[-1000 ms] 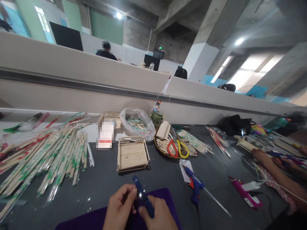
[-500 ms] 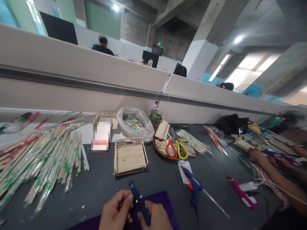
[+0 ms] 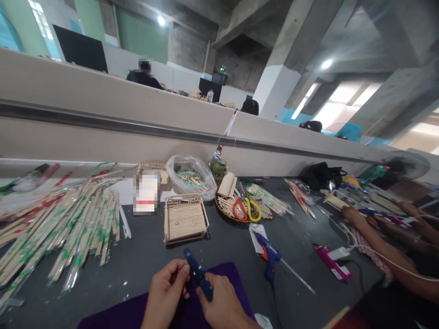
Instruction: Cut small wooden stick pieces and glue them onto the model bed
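Hands point(image 3: 164, 294), two; blue tool point(image 3: 198, 274), one

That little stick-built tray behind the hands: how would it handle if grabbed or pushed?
The stick tray is probably light, being thin wooden sticks. Likely fragile at its thin rails; a squeeze might crack them. Its broad flat base on the dark table suggests it slides rather than tips.

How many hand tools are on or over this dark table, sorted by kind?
Blue-handled cutters gripped by the left hand and right hand: 1
Blue hot glue gun with orange trigger: 1
Scissors, one red-handled and one yellow-handled: 2
Total: 4
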Available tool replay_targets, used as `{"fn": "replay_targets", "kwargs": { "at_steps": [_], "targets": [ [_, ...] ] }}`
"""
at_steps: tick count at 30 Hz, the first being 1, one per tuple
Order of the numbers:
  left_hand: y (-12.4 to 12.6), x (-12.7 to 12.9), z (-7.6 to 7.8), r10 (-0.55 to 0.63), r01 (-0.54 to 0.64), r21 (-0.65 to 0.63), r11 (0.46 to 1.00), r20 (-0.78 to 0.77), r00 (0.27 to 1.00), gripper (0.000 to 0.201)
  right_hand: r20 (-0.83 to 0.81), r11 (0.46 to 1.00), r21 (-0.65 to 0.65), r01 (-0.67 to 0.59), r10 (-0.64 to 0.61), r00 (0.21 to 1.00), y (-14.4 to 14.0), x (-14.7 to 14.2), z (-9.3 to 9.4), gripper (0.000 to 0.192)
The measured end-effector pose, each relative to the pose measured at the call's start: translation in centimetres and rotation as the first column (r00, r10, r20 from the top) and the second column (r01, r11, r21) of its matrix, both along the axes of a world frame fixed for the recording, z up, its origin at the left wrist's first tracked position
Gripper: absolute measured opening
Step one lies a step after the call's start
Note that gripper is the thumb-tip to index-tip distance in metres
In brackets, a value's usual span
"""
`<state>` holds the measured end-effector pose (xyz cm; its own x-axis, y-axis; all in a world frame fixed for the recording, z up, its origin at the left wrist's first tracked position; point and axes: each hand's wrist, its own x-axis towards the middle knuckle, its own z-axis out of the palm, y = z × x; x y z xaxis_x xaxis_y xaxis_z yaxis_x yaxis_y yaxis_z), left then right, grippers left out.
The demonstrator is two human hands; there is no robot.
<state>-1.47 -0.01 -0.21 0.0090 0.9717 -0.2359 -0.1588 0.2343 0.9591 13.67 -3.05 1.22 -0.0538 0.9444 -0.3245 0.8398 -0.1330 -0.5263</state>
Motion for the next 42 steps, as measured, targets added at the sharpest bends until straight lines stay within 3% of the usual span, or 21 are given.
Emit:
{"fn": "replay_targets", "kwargs": {
  "at_steps": [9, 19, 24, 34, 42],
  "targets": [
    [0.3, -0.1, 1.0, 0.017, -0.017, -0.037, 0.999, 0.001, 1.000, 0.038, 0.057, 0.998, 0.068, 0.000, -0.004, 0.998, -0.4, -0.6, 0.5, 0.021],
    [0.4, -0.5, -0.2, -0.043, 0.042, 0.032, 0.999, 0.052, 0.998, 0.037, 0.143, 0.993, 0.115, 0.035, -0.052, 0.988, -0.9, -1.2, -0.3, 0.022],
    [0.5, -0.6, 0.1, -0.094, 0.089, 0.056, 0.994, 0.088, 0.992, 0.039, 0.177, 0.991, 0.118, 0.064, -0.084, 0.981, -1.5, -1.4, 0.2, 0.022],
    [0.4, -0.7, 0.6, -0.090, 0.088, 0.047, 0.995, 0.036, 0.995, 0.041, 0.084, 0.985, 0.169, 0.032, -0.047, 0.995, -1.1, -0.7, -0.1, 0.022],
    [0.8, -0.8, -0.1, -0.058, 0.058, -0.029, 0.998, 0.015, 0.998, 0.042, 0.114, 0.997, 0.044, 0.062, -0.067, 0.991, -0.8, -0.9, -0.8, 0.025]
  ]
}}
